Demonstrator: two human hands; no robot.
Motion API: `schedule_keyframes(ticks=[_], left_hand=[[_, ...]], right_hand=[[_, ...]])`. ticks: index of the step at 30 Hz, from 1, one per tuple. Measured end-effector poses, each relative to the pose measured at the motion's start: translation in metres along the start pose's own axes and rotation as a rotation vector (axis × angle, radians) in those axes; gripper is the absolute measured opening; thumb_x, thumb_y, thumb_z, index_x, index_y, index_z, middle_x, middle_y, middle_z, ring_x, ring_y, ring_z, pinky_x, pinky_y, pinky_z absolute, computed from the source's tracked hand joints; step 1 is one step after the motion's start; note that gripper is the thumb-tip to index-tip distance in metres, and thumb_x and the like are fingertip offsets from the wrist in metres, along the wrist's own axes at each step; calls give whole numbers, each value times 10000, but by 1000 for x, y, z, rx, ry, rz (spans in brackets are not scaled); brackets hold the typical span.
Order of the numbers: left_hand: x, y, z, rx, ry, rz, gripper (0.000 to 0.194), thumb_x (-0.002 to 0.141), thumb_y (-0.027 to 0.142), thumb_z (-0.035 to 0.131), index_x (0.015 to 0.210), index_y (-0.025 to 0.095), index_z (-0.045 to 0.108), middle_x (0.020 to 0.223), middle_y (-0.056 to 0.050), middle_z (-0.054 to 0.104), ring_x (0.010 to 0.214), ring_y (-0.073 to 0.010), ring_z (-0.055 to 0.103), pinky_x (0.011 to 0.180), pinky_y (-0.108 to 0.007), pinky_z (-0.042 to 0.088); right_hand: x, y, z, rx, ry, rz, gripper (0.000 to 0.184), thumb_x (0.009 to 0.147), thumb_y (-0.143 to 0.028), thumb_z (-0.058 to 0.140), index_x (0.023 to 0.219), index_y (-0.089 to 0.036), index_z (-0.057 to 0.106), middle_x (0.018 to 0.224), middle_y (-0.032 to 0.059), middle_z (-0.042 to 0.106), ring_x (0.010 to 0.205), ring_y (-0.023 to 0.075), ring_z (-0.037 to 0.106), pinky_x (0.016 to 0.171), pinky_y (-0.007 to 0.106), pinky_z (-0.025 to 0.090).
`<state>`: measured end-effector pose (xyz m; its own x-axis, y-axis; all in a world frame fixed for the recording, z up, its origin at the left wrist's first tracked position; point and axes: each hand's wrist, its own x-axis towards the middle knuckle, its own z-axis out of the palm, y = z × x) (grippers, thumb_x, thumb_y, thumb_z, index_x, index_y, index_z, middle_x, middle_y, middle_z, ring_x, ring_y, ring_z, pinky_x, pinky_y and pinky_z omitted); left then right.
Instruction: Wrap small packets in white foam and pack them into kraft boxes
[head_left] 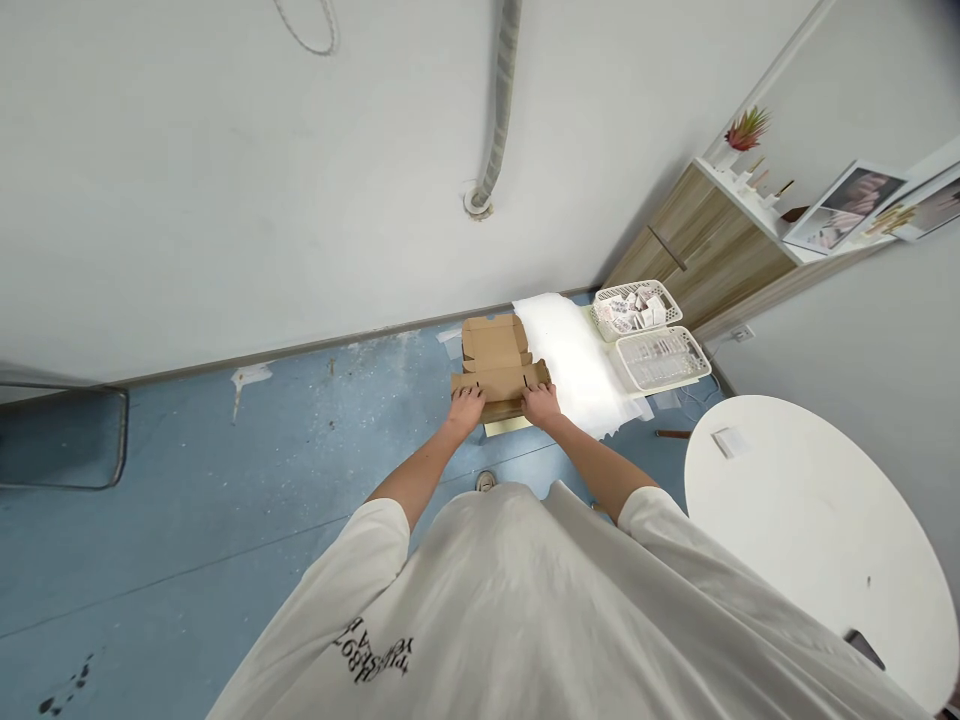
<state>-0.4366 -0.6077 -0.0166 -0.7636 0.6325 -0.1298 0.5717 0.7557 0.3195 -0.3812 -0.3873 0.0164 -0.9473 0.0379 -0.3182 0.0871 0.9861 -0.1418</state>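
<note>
A flat brown cardboard box blank (496, 362) lies on the blue floor near the wall, with its flaps partly folded up. My left hand (466, 409) presses on the box's near left edge, fingers curled over the cardboard. My right hand (541, 405) grips the near right edge in the same way. A pale yellow sheet (507, 427) pokes out from under the box between my hands.
A white foam sheet (574, 362) lies right of the box. Beyond it stand two white baskets (636, 307) (663, 358) holding small items. A round white table (817, 530) is at my right, a wooden cabinet (705, 250) in the corner, a dark object (64, 437) at far left.
</note>
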Motion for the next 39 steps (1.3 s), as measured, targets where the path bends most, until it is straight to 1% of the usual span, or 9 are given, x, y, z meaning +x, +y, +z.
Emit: schedule_keyframes(ticks=[3,7,13,19,24,27,31,35,39], left_hand=[[-6,3,-8,38,17,34,443,875,74,454,1232,216,676,1242,-165,628,1252,-299,522,1130,-539,322],[-12,10,-26,62,77,80,428,892,67,437,1162,259,709,1235,-129,644,1242,-300,526,1182,-586,224],[-11,24,-64,-47,196,148,475,902,87,476,1283,300,662,1314,-119,630,1324,-299,498,1227,-572,178],[-3,38,-96,2,275,177,549,933,87,418,1432,276,549,1431,-116,575,1415,-297,426,1247,-577,140],[15,62,-114,-25,336,248,602,924,90,442,1500,264,484,1492,-124,527,1442,-318,396,1250,-601,132],[31,89,-119,-57,336,318,631,919,94,449,1525,268,453,1516,-119,507,1438,-325,399,1249,-605,142],[54,141,-114,-41,303,443,666,909,99,453,1556,250,401,1552,-120,469,1442,-326,388,1251,-601,131],[76,203,-98,-30,268,584,654,920,100,426,1555,251,394,1542,-118,479,1435,-313,397,1249,-588,128],[91,274,-75,-67,233,736,606,941,115,405,1531,253,430,1519,-120,498,1429,-301,403,1244,-562,147]], right_hand=[[-3,1,0,-18,5,-4,418,962,-283,408,1291,-199,653,1278,188,638,1198,364,503,1055,520,277],[-6,3,-2,-63,45,-13,407,965,-270,422,1302,-215,642,1281,169,633,1183,350,511,1032,498,322],[-11,5,-15,-48,140,-32,482,982,-273,408,1442,-226,548,1331,164,609,1214,353,479,1018,487,337],[-15,13,-51,-31,257,-39,543,1015,-259,321,1547,-224,427,1469,142,533,1241,343,464,1005,463,364],[-26,37,-83,-39,382,2,574,1010,-250,322,1581,-211,364,1544,141,458,1315,353,398,1032,462,364],[-43,62,-95,-44,449,78,565,1016,-239,304,1577,-215,371,1542,141,458,1325,353,386,1051,468,345],[-83,105,-102,-44,526,199,552,1022,-238,304,1567,-225,387,1534,133,467,1344,342,367,1092,468,297],[-136,155,-100,-36,549,328,548,1022,-239,309,1564,-224,393,1528,132,473,1347,342,364,1091,464,284],[-198,205,-88,-10,537,471,556,1010,-235,335,1564,-232,391,1524,133,478,1341,353,364,1069,470,292]])
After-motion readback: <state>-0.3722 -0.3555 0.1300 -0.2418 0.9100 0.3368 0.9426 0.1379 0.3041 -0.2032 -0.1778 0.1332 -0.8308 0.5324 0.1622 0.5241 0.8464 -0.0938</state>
